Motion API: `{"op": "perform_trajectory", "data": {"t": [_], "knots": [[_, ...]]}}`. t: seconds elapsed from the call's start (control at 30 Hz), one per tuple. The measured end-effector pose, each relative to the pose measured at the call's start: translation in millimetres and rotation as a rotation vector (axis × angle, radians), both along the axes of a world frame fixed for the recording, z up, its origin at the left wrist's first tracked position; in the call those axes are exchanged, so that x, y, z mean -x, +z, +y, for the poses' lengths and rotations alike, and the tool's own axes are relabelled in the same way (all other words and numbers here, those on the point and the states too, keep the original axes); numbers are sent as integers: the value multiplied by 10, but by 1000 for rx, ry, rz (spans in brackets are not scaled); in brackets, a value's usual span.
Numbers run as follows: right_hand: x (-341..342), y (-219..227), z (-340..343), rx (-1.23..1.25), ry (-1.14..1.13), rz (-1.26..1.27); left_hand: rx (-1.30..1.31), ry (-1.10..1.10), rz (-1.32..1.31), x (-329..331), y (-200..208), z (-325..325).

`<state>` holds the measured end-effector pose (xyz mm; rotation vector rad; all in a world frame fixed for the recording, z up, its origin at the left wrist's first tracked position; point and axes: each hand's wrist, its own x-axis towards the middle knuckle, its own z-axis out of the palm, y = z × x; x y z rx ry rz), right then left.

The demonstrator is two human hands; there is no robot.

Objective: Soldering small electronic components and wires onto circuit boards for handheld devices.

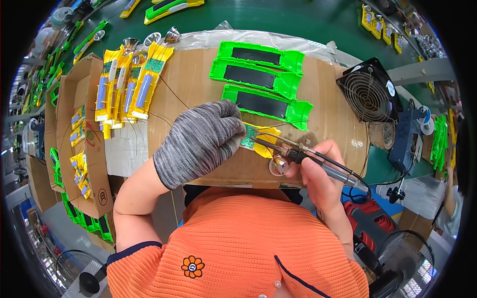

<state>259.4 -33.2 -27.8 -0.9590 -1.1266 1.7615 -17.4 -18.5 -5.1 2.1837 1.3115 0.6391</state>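
Note:
In a grey knitted glove, my left hand (201, 141) is closed over the left end of a yellow lamp housing (268, 149). A green circuit board (248, 136) shows beside the glove; the rest of the housing is hidden under it. My right hand (320, 171) grips a soldering iron (325, 170) with a thin metal guide tube along it. Its tip reaches the board. A round reflector (279, 165) lies at the housing's right end, close to my right fingers. Thin dark wires stick out near the board.
Three green housing shells (258, 77) lie beyond my hands on the cardboard (191, 67). Yellow housings with batteries (144, 89) are stacked at left, near a cardboard box (74, 164). At right stand a black fan (370, 92) and a blue soldering unit (405, 141).

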Motion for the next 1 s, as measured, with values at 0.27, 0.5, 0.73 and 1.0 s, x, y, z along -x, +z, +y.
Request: {"op": "perform_trajectory", "data": {"t": [0.27, 0.5, 0.73, 1.0], "knots": [[48, 75, 15, 65, 16, -40, -41, 26, -20, -11, -24, -8], [58, 66, 10, 25, 27, -84, -26, 23, -15, -8, -32, -5], [53, 25, 11, 13, 14, -95, -51, 19, -10, -11, -34, -5], [17, 28, -11, -3, -96, 116, -45, 14, 21, -12, -15, -7]]}}
